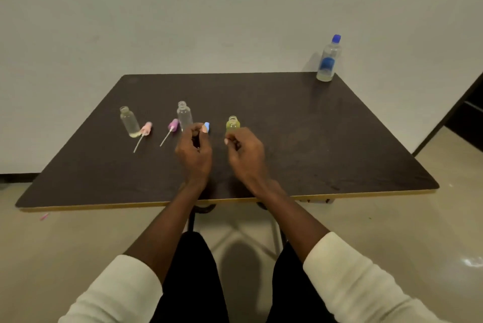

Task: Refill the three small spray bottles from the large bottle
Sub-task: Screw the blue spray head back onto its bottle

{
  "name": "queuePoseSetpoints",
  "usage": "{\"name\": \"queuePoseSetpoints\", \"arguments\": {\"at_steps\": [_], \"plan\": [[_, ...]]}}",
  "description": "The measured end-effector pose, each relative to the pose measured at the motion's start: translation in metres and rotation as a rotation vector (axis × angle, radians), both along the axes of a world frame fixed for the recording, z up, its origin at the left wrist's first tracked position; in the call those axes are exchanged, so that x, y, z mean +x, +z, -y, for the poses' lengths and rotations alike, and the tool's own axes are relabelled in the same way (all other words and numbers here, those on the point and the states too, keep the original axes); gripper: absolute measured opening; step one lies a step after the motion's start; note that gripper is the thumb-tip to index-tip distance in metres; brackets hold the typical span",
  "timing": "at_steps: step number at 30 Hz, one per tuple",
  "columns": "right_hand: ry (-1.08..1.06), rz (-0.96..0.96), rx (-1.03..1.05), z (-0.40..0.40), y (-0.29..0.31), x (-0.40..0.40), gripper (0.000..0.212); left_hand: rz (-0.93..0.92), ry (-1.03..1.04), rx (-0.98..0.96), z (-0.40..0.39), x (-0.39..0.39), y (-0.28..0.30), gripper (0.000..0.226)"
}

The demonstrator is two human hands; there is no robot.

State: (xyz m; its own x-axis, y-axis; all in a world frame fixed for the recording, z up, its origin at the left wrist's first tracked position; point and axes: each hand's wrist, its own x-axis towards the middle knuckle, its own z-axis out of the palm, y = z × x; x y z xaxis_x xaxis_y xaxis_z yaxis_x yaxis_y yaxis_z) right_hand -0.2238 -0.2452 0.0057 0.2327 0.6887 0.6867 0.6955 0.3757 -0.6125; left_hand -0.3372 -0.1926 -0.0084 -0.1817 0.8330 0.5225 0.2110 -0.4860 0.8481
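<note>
Three small uncapped bottles stand in a row on the dark table [313, 145]: a clear one [130, 123] at the left, a clear one [184, 116] in the middle and a yellow-green one [232, 124] at the right. A pink spray head [146, 128] and a purple spray head [173, 124] lie beside them with their tubes pointing toward me. My left hand [194, 150] pinches a blue spray head [206, 126] just right of the middle bottle. My right hand [244, 151] curls round the lower part of the yellow-green bottle. The large bottle [328, 60], blue-capped, stands at the far right corner.
The table's back edge meets a white wall. A small pink object [44, 216] lies on the floor below the front left edge. My knees sit under the near edge, and a dark doorway or cabinet [467, 113] is at the right.
</note>
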Motion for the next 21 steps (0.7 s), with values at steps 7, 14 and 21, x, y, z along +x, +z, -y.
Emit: {"name": "queuePoseSetpoints", "arguments": {"at_steps": [7, 14, 21], "plan": [[0.055, 0.200, -0.344, -0.049, 0.000, -0.053, 0.031, 0.053, 0.033, -0.233, -0.028, -0.043, -0.006, 0.014], [-0.134, 0.391, -0.592, -0.108, -0.011, -0.058, 0.021, 0.090, 0.026, -0.246, -0.030, -0.042, -0.008, 0.020], [-0.158, 0.313, -0.561, -0.124, -0.019, -0.055, 0.019, 0.130, 0.045, -0.282, -0.032, -0.041, -0.007, 0.030]]}}
